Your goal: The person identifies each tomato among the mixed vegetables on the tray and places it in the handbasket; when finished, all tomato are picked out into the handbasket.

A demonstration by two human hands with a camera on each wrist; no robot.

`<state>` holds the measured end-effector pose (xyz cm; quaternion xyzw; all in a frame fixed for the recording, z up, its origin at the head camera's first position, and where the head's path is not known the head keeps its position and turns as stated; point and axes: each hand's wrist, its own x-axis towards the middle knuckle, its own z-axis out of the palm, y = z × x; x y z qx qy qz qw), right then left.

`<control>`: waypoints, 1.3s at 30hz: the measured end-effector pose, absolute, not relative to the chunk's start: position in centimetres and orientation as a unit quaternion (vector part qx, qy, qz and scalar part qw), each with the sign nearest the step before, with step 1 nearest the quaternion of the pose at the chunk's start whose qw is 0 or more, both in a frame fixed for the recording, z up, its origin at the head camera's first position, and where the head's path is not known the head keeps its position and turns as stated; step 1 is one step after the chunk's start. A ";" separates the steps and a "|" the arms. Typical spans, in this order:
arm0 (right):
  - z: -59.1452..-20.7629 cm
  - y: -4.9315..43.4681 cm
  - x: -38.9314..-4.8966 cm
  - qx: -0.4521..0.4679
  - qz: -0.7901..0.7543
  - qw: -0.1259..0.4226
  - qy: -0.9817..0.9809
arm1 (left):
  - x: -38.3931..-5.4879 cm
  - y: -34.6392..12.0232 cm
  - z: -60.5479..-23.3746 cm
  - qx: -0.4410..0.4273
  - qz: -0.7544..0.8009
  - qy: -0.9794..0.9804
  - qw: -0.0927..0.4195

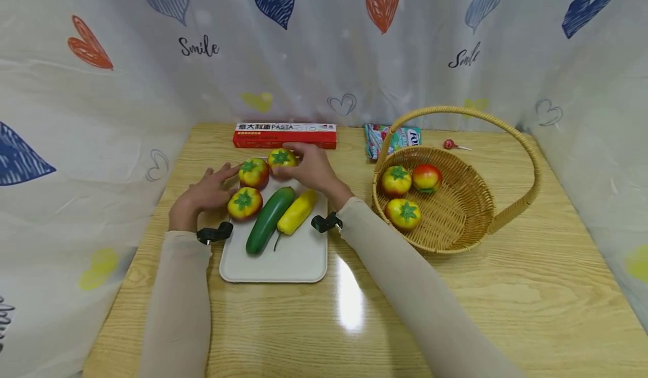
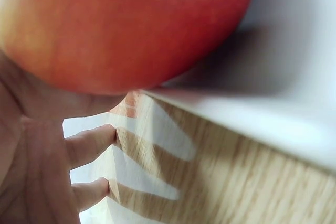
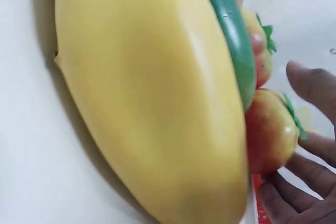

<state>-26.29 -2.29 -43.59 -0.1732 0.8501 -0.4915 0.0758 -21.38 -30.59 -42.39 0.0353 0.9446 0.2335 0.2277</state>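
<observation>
Up close is where I lose detail. Both sleeves (image 1: pixel 177 305) run off the bottom of my head view. On the left wrist feed, a red fruit (image 2: pixel 136 30) is cropped at the top, and I can't say which one it is. On the right wrist feed, a yellow pepper (image 3: pixel 147 87) covers part of the cucumber (image 3: pixel 236 40).

Hands, then. The left hand (image 1: pixel 205 192) is loosely spread, fingers fairly straight, by the two left fruits (image 1: pixel 254 173) on the white tray (image 1: pixel 273 270). The right hand (image 1: pixel 315 170) reaches over to the far fruit (image 1: pixel 280 157) at the tray's far end, fingers bent around it, thumb lifted off. Can't tell if that fruit touches the tray.

It's all on a shiny wood table (image 1: pixel 531 288). Right of the tray there's a wicker basket (image 1: pixel 445 220) with three fruits (image 1: pixel 403 215) inside. Farther back: a pasta box (image 1: pixel 253 136) partly behind the right hand, a candy bag (image 1: pixel 376 139) partly behind the basket handle (image 1: pixel 450 109), a lollipop (image 1: pixel 449 144), then heart-print cloth (image 1: pixel 314 57).
</observation>
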 end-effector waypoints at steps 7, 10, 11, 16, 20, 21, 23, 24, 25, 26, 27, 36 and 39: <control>-44.3 -2.3 -26.7 -0.143 -0.484 0.090 0.859 | -21.5 -30.5 -42.4 0.039 0.233 0.945 0.225; -44.0 -1.7 -26.2 -0.151 -0.498 0.084 0.850 | -21.5 -30.4 -42.5 0.040 0.234 0.944 0.228; -43.8 -1.5 -25.9 -0.155 -0.504 0.080 0.846 | -21.5 -30.4 -42.5 0.041 0.235 0.944 0.228; -41.9 0.5 -23.3 -0.186 -0.538 0.074 0.819 | -21.6 -30.5 -42.7 0.046 0.241 0.942 0.230; -39.7 2.9 -20.2 -0.218 -0.560 0.080 0.795 | -21.7 -30.5 -42.8 0.051 0.242 0.942 0.229; -39.2 3.8 -19.2 -0.224 -0.561 0.083 0.793 | -21.7 -30.5 -42.8 0.052 0.241 0.942 0.228; -38.2 5.6 -17.4 -0.234 -0.564 0.086 0.787 | -21.7 -30.5 -42.9 0.052 0.241 0.942 0.228; -37.8 6.6 -16.5 -0.235 -0.564 0.088 0.787 | -21.7 -30.5 -42.9 0.053 0.240 0.942 0.228; -37.5 7.6 -15.6 -0.236 -0.562 0.087 0.788 | -21.7 -30.5 -42.8 0.052 0.239 0.942 0.228; -37.2 8.7 -14.8 -0.237 -0.560 0.089 0.789 | -21.6 -30.4 -42.7 0.052 0.239 0.942 0.228; -36.9 9.9 -14.1 -0.238 -0.556 0.089 0.791 | -21.6 -30.4 -42.7 0.053 0.239 0.942 0.228; -36.8 21.3 -9.9 -0.217 -0.479 0.053 0.849 | -21.7 -30.6 -42.8 0.043 0.238 0.942 0.233; -36.7 24.5 -9.4 -0.201 -0.450 0.049 0.869 | -21.8 -30.6 -42.9 0.039 0.239 0.941 0.234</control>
